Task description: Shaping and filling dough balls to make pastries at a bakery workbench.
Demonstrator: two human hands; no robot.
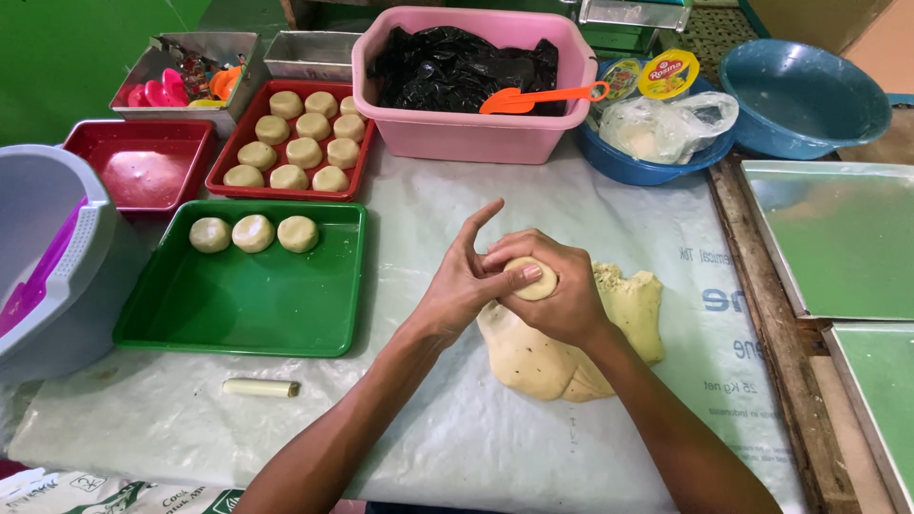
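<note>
— What fills the table?

— A pale plastic sheet (457, 419) covers it. At the back stands a pink tub (471, 133) with a black bag and an orange scraper inside, and a blue bowl (804, 95) sits to its right. A green tray (248, 305) on the left holds three dough rounds (253, 233) in a row; behind it a red tray (290, 186) is packed with more.

— And the dough?

— A big slab of dough (562, 352) lies on the sheet, right under the hands.

— How are the hands set?

— Both forearms reach in from the bottom edge and meet over the slab. The right hand (562, 300) is curled around a small dough ball (531, 279), cupping it. The left hand (457, 281) presses against it from the side, thumb on the ball, fingers fanned upward.

— Smallest thing?

— A short cream stick (260, 387) lies below the green tray.
</note>
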